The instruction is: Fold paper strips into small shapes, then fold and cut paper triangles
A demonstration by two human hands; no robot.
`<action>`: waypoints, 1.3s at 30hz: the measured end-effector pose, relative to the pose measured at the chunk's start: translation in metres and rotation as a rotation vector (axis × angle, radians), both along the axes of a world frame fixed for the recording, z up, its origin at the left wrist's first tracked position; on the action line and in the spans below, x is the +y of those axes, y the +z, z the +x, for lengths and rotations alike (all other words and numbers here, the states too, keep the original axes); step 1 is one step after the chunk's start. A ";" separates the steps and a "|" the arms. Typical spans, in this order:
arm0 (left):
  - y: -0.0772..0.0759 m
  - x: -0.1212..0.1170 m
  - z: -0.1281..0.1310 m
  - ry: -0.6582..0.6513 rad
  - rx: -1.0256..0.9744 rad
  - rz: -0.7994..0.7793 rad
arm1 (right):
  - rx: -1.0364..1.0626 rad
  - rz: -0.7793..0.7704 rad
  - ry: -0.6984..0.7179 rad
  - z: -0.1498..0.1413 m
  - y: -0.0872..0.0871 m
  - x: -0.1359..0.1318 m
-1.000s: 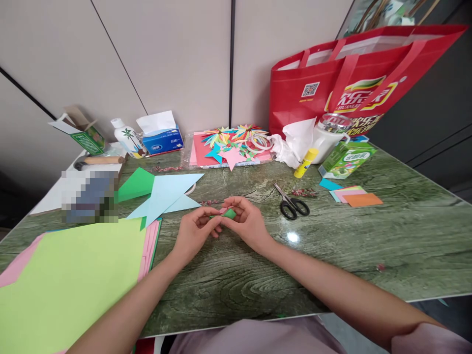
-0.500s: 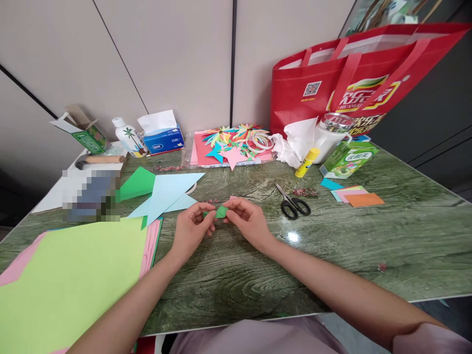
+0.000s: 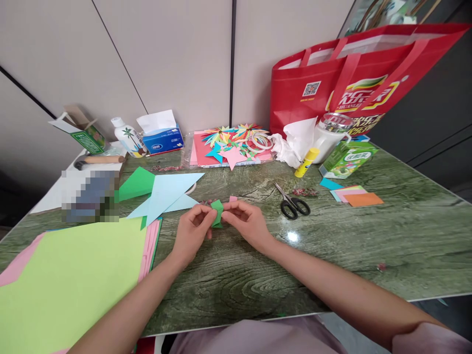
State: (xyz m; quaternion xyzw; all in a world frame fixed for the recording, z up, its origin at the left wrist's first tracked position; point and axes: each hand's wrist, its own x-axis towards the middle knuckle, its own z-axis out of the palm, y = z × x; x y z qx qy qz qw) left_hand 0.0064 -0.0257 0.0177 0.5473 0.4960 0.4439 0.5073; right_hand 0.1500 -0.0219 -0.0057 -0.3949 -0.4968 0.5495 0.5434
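A small folded piece of green paper (image 3: pixel 217 212) is held upright between my two hands, just above the table. My left hand (image 3: pixel 192 227) pinches its left side between thumb and fingers. From the right, the fingertips of my right hand (image 3: pixel 251 223) close on its other edge. Part of the paper is hidden behind my left fingers. A bit of pink paper (image 3: pixel 233 198) shows just behind my right fingers. To the right of my hands lie black-handled scissors (image 3: pixel 293 204). Large light blue paper shapes (image 3: pixel 167 194) rest to the left, beside a green paper piece (image 3: pixel 138 184).
A stack of yellow-green sheets (image 3: pixel 84 275) covers the left front. Small coloured paper rectangles (image 3: pixel 363 199) lie at right. Along the back stand a tissue pack (image 3: pixel 163 140), folded paper stars (image 3: pixel 233 156), a glue stick (image 3: pixel 307 163), a green carton (image 3: pixel 348 160) and a red bag (image 3: pixel 306 105).
The green paper has turned from lying sideways to standing upright between my fingers, showing more of its face. My hands have shifted only slightly.
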 end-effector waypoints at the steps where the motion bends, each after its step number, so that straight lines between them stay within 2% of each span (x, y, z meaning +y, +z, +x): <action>1: 0.000 0.000 0.000 0.009 0.017 0.000 | -0.006 0.012 0.011 0.000 0.000 0.000; 6: 0.000 -0.002 0.002 -0.027 0.009 -0.072 | -0.037 -0.017 0.031 0.001 -0.004 0.001; 12: 0.004 0.001 0.000 -0.034 0.034 -0.007 | -0.071 0.007 0.108 0.003 -0.003 0.000; 18: 0.004 -0.003 0.000 -0.016 0.107 0.074 | -0.131 0.005 0.086 0.002 -0.002 -0.001; 21: -0.001 -0.005 -0.001 -0.025 0.216 0.212 | -0.137 0.001 0.075 0.001 -0.003 -0.001; 25: -0.007 -0.003 -0.006 -0.068 0.430 0.534 | -0.139 0.003 0.059 0.000 -0.004 -0.001; 27: -0.009 -0.001 -0.007 -0.099 0.466 0.590 | -0.144 -0.007 0.050 0.000 -0.005 -0.001; 33: -0.012 0.001 -0.009 -0.186 0.328 0.448 | -0.165 -0.012 0.048 0.001 -0.003 -0.001; 39: -0.008 -0.001 -0.007 -0.239 0.248 0.504 | -0.188 -0.010 0.018 0.002 0.000 -0.002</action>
